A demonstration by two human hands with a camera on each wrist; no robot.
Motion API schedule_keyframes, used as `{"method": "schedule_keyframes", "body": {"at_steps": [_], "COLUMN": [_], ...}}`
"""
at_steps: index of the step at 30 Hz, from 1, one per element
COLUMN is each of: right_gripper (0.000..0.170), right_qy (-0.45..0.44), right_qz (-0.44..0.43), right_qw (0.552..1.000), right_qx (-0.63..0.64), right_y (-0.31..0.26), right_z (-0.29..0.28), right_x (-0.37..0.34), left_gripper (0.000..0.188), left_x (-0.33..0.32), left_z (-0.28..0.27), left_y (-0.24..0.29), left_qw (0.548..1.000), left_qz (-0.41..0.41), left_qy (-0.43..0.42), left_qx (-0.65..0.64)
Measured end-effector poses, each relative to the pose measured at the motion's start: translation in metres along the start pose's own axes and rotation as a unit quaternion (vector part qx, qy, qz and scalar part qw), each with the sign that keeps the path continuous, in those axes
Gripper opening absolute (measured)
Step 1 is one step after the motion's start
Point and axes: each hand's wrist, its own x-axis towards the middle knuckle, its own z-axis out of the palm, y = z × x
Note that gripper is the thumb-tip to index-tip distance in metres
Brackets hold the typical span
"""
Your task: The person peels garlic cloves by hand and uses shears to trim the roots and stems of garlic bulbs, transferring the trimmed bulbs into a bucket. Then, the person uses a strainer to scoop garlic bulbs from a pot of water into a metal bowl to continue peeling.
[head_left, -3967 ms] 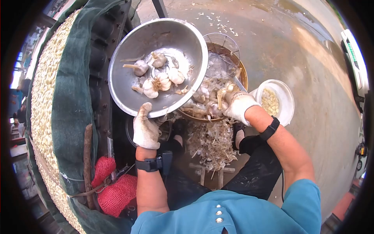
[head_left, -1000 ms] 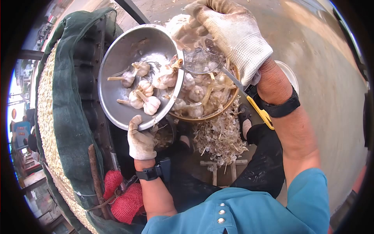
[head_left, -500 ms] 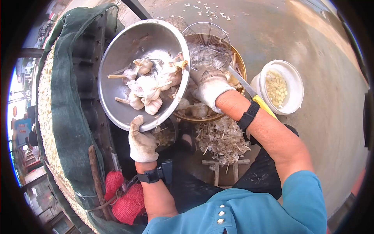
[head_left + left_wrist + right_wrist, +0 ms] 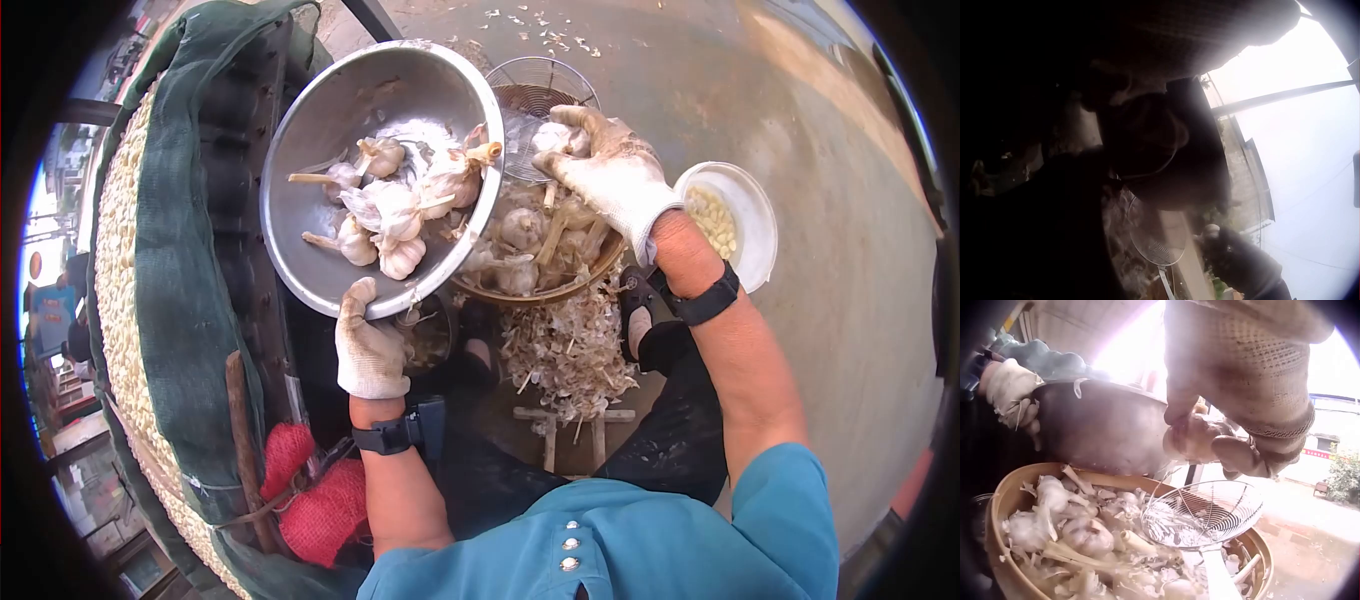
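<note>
My gloved left hand holds a metal bowl by its near rim, with the thumb over the edge. The bowl tilts toward me and has several whole garlic bulbs and loose skins inside. To its right, my gloved right hand grips a garlic bulb between thumb and fingers, above a round basket heaped with bulbs, stalks and skins. A wire skimmer lies across the basket, its handle mostly hidden by the right arm in the head view. The left wrist view is very dark.
A white bucket with peeled cloves stands right of the basket. Below lies a heap of skins by a small wooden stool. Green netting full of pale cloves, a stick and red mesh sacks line the left side.
My right hand has come up out of the basket and now holds a garlic bulb. The bowl has more bulbs than 4 s ago. My left hand keeps its hold on the rim.
</note>
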Motion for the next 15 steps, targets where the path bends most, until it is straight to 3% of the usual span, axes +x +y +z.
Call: {"method": "schedule_keyframes", "body": {"at_steps": [1,3,4,6,7,9,10,12,13,14,15], "right_gripper": [0.06,0.063,0.063,0.061,0.061,0.051,0.041,0.034,0.027,0.029,0.033], "right_qy": [-0.002,0.077,0.076,0.052,0.053,-0.012,-0.039,-0.063,-0.135,-0.101,-0.131], "right_qz": [0.05,-0.019,-0.02,-0.156,-0.157,-0.151,-0.102,-0.031,-0.021,-0.091,-0.064], "right_qw": [0.997,0.983,0.983,0.978,0.978,0.932,0.941,0.988,0.986,0.988,0.985], "right_qx": [0.057,0.165,0.166,0.124,0.124,0.329,0.319,0.141,0.099,-0.068,-0.094], "right_y": [-0.009,-0.008,-0.018,-0.049,-0.053,-0.057,-0.044,-0.024,-0.018,0.007,0.019], "right_z": [-0.014,-0.018,-0.022,-0.033,-0.031,-0.028,-0.023,-0.013,-0.012,0.011,0.022], "right_x": [0.004,0.013,0.011,0.006,0.005,0.005,0.009,0.005,-0.001,0.001,-0.005], "left_gripper": [0.032,0.031,0.031,0.03,0.029,0.028,0.027,0.026,0.025,0.025,0.025], "left_x": [0.001,0.003,0.004,0.005,0.005,0.004,0.005,0.005,0.004,0.003,0.002], "left_z": [-0.001,-0.003,-0.004,-0.005,-0.005,-0.008,-0.008,-0.006,-0.006,-0.006,-0.004], "left_y": [0.0,-0.002,-0.002,-0.003,-0.003,-0.004,-0.004,-0.002,-0.002,-0.002,-0.002], "left_qw": [1.0,1.0,1.0,1.0,1.0,1.0,1.0,1.0,1.0,1.0,1.0], "left_qz": [-0.004,-0.004,-0.006,-0.007,-0.01,-0.008,-0.005,-0.006,-0.008,-0.009,-0.01], "left_qy": [-0.015,-0.017,-0.021,-0.008,0.006,0.007,0.006,0.005,0.005,0.007,0.005], "left_qx": [-0.008,-0.015,-0.018,-0.015,-0.011,-0.009,-0.006,-0.012,-0.015,-0.016,-0.022]}}
